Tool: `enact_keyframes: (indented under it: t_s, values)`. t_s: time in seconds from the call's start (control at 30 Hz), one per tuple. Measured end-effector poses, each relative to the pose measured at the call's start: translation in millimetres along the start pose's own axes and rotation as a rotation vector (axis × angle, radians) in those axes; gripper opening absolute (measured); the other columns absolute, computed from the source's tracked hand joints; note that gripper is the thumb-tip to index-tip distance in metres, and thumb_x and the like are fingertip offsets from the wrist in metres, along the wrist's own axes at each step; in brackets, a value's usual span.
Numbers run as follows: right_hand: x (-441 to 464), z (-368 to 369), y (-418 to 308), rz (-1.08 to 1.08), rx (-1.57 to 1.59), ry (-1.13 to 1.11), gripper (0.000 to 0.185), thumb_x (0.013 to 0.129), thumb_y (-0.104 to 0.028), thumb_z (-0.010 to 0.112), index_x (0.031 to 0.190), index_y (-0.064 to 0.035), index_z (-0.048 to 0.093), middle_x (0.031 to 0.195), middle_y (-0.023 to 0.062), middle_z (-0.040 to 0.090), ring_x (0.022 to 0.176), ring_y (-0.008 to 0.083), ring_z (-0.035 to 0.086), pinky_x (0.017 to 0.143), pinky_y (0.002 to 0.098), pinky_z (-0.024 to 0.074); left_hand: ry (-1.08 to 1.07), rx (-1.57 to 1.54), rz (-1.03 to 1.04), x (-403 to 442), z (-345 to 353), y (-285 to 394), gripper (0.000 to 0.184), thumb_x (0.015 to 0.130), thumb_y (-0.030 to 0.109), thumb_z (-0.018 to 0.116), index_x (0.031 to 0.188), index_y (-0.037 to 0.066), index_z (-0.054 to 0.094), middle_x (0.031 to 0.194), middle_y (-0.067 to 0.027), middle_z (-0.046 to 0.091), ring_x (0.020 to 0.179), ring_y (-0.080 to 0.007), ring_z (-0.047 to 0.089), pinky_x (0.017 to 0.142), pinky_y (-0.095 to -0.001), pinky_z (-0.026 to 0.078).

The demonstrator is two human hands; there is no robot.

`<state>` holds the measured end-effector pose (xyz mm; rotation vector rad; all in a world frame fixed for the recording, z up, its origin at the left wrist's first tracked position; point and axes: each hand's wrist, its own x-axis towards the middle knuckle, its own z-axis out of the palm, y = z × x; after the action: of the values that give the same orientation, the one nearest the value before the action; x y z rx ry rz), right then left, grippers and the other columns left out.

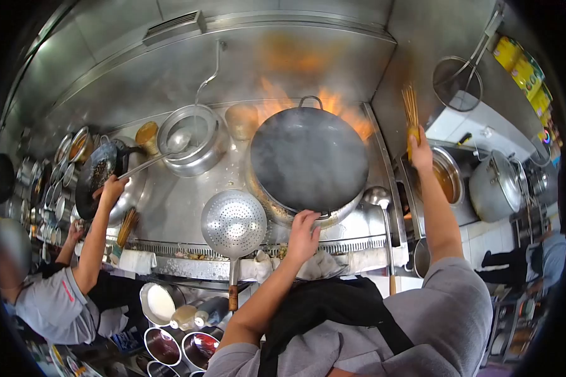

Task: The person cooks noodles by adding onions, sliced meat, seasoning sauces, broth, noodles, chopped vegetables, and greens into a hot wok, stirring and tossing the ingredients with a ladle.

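Wok smoking w/ flames behind; L grip at near side, closure unclear; R grip round bamboo brush.

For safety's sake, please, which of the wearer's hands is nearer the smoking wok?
Left hand, at the near edge of the wok; the right hand holds a brush off to its right.

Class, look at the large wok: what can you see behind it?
Orange flames rise behind the wok, with a metal wall beyond them. The wok covers their lower part, so their source cannot be seen.
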<state>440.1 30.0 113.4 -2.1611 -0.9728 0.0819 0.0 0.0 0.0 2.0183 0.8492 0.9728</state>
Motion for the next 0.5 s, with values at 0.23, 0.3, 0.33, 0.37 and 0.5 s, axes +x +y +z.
enact_keyframes:
  t_s: [0.23, 0.3, 0.33, 0.37, 0.5]
  values:
    - [-289, 56, 170, 0.201, -0.078, -0.308, 0.050, 0.098, -0.030, 0.057, 0.140, -0.0022, 0.049, 0.125, 0.0146, 0.061, 0.112, 0.0221, 0.056, 0.098, 0.0359, 0.0441, -0.205, -0.134, -0.402, -141, -65, -29, 0.024, 0.092, 0.014, 0.061, 0.114, 0.002, 0.062, 0.093, -0.0129, 0.068, 0.087, -0.0244, 0.067, 0.079, -0.0336, 0.052]
    - [-341, 57, 166, 0.389, 0.349, -0.429, 0.053, 0.099, -0.026, 0.057, 0.147, -0.0104, 0.043, 0.123, 0.0124, 0.060, 0.106, 0.0184, 0.057, 0.091, 0.0325, 0.0468, -0.236, -0.120, -0.525, -170, -80, -30, 0.024, 0.094, 0.016, 0.059, 0.113, 0.003, 0.063, 0.087, -0.0116, 0.069, 0.080, -0.0213, 0.069, 0.075, -0.0325, 0.053]
    - [-346, 37, 126, 0.501, 0.413, -0.525, 0.055, 0.099, -0.024, 0.057, 0.150, -0.0148, 0.039, 0.122, 0.0115, 0.060, 0.105, 0.0163, 0.056, 0.089, 0.0301, 0.0474, -0.236, -0.144, -0.588, -184, -86, -32, 0.024, 0.094, 0.017, 0.059, 0.113, 0.003, 0.063, 0.085, -0.0108, 0.070, 0.077, -0.0199, 0.069, 0.073, -0.0326, 0.053]
    - [-349, 51, 158, 0.419, 0.378, -0.575, 0.055, 0.100, -0.023, 0.056, 0.151, -0.0162, 0.037, 0.121, 0.0103, 0.060, 0.103, 0.0157, 0.057, 0.087, 0.0305, 0.0481, -0.228, -0.166, -0.651, -196, -90, -28, 0.024, 0.095, 0.018, 0.058, 0.113, 0.003, 0.064, 0.083, -0.0100, 0.071, 0.075, -0.0184, 0.069, 0.072, -0.0327, 0.054]
    - [-313, 53, 123, 0.439, 0.412, -0.714, 0.057, 0.099, -0.026, 0.055, 0.150, -0.0132, 0.035, 0.119, 0.0139, 0.061, 0.098, 0.0200, 0.061, 0.083, 0.0343, 0.0509, -0.210, 0.167, -0.556, -168, -108, 45, 0.024, 0.094, 0.017, 0.059, 0.113, 0.004, 0.064, 0.083, -0.0141, 0.069, 0.075, -0.0262, 0.069, 0.070, -0.0358, 0.053]
